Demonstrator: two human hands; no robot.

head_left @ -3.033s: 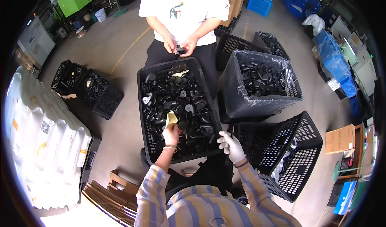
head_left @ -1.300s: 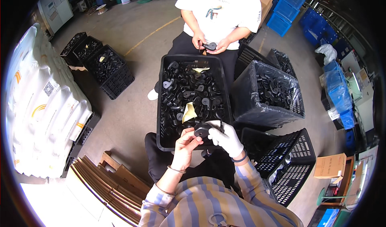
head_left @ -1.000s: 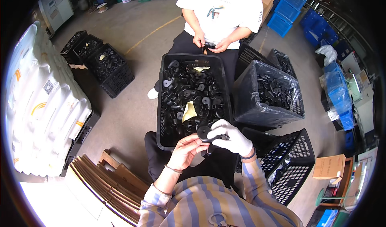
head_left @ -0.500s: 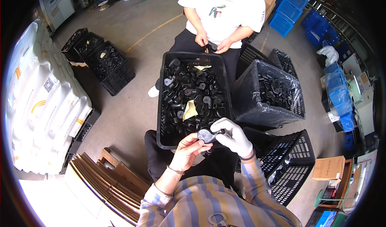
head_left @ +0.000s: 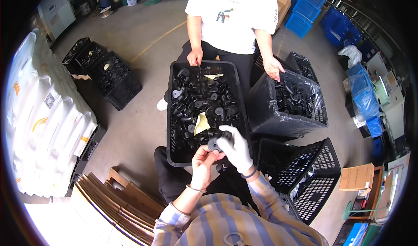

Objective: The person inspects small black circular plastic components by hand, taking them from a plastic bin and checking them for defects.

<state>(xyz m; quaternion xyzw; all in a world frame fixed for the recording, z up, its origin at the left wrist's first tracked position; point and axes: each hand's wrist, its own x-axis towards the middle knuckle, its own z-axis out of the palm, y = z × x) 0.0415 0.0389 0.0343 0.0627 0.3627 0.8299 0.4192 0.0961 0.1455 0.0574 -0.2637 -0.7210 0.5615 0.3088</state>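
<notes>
My bare left hand (head_left: pixel 203 162) pinches a black plastic part with a round, disc-like end (head_left: pixel 214 145) over the near edge of a black crate (head_left: pixel 169 115). My right hand (head_left: pixel 237 151), in a white glove, is closed around the darker end of the same part, its fingers partly covering it. Many similar black parts (head_left: pixel 204 93) fill the crate in front of me. A pale yellow scrap (head_left: pixel 201 123) lies on top of them, with another scrap (head_left: pixel 214 77) near the far end.
Across the crate sits a person in a white shirt (head_left: pixel 235 23), one hand at its far rim, the other over a plastic-lined bin (head_left: pixel 270 111). An empty-looking tilted black crate (head_left: pixel 320 176) stands right; filled crates (head_left: pixel 124 89), white sacks (head_left: pixel 52 124) and cardboard (head_left: pixel 109 206) are left.
The held part has shifted slightly left and turned between my hands, the gloved hand now more upright. The other person's hands have moved apart, one toward the lined bin.
</notes>
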